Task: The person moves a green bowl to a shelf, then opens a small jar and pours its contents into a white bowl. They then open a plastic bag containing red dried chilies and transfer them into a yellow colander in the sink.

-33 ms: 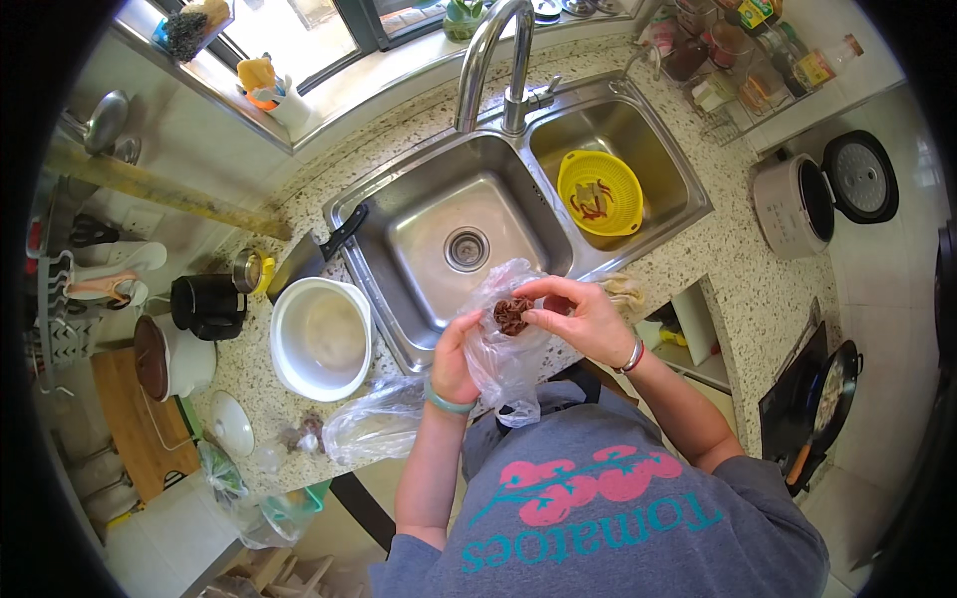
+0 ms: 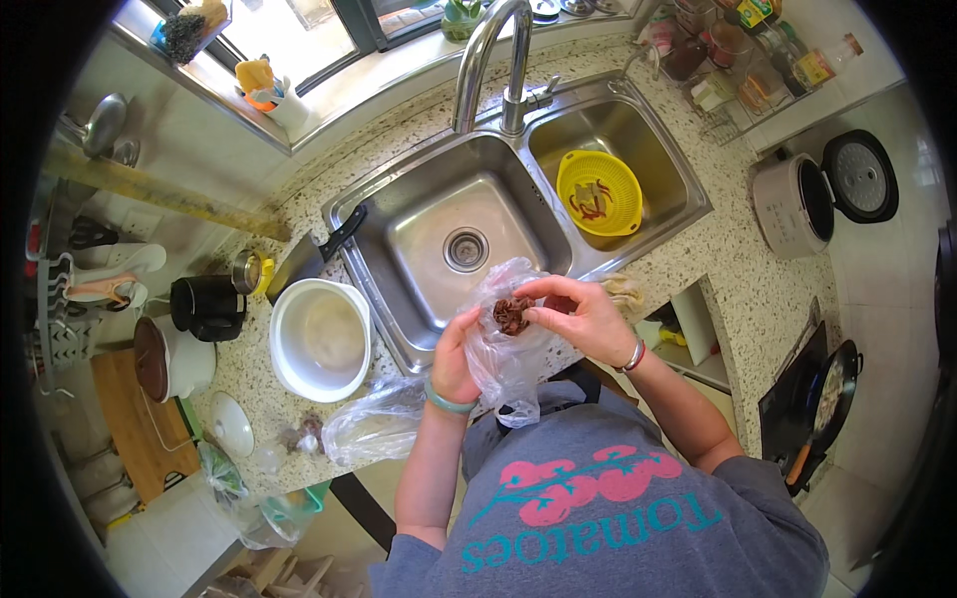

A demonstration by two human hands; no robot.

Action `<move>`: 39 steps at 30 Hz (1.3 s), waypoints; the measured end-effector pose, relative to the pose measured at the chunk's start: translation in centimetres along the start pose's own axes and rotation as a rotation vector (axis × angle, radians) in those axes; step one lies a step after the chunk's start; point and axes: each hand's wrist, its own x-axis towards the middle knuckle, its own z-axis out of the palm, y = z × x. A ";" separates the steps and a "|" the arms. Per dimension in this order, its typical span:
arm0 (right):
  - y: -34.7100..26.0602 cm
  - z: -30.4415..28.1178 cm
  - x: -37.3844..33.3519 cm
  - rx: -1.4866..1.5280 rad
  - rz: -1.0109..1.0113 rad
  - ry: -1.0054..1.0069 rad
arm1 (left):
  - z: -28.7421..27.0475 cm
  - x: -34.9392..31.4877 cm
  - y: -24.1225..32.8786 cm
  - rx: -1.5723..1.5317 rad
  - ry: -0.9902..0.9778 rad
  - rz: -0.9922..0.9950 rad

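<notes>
My left hand [image 2: 459, 361] is closed around the side of a clear plastic bag [image 2: 490, 361], held in front of me at the near edge of the sink. In the bag's opening sits a clump of dark brown, shrivelled dried pieces [image 2: 510, 316], their exact kind unclear. My right hand [image 2: 576, 317] reaches in from the right, its thumb and forefinger pinching at the clump's edge. Beyond, in the smaller right basin, a yellow colander [image 2: 626, 189] holds thin red pieces and some pale brown ones [image 2: 592, 200].
Left of the large basin [image 2: 417, 219] stand a white pot [image 2: 329, 371] and a cleaver [image 2: 299, 267] with a black handle. Another clear bag [image 2: 374, 424] lies at the counter's front edge. The faucet [image 2: 514, 80] arches over the sink. A rice cooker [image 2: 793, 204] stands open at right.
</notes>
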 end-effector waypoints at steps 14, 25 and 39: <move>0.0 -2.1 0.2 -0.168 -0.067 0.031 | 1.6 2.6 -1.5 0.004 0.019 0.002; -0.2 -3.6 0.6 0.142 0.026 0.032 | 2.7 3.3 -2.0 0.047 0.003 0.015; -1.1 -4.8 1.1 0.504 0.230 -0.157 | 2.8 3.2 -2.0 0.250 0.130 0.022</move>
